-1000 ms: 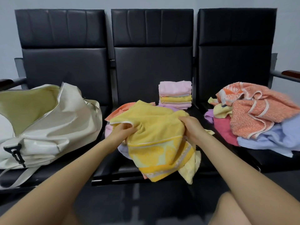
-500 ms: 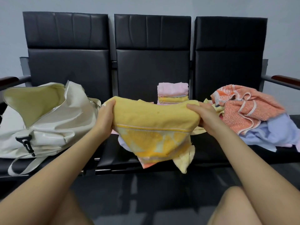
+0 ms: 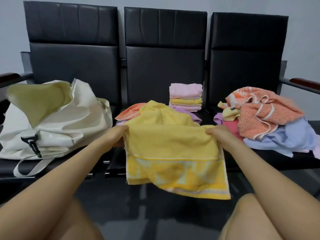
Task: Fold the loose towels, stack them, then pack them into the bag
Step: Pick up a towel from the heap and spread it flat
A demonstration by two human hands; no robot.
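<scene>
Towel hangs spread in front of the stack, left hand and right hand each grasping one side, likely to square it for folding.

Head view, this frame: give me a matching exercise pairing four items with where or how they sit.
Things:
1. cream bag
2. yellow towel
3. folded stack
4. loose pile

States:
A. heaped on the right seat
B. gripped at its edges by the left hand and right hand
C. unzipped on the left seat
D. neatly piled at the back of the middle seat

Pairs: 1-C, 2-B, 3-D, 4-A
</scene>
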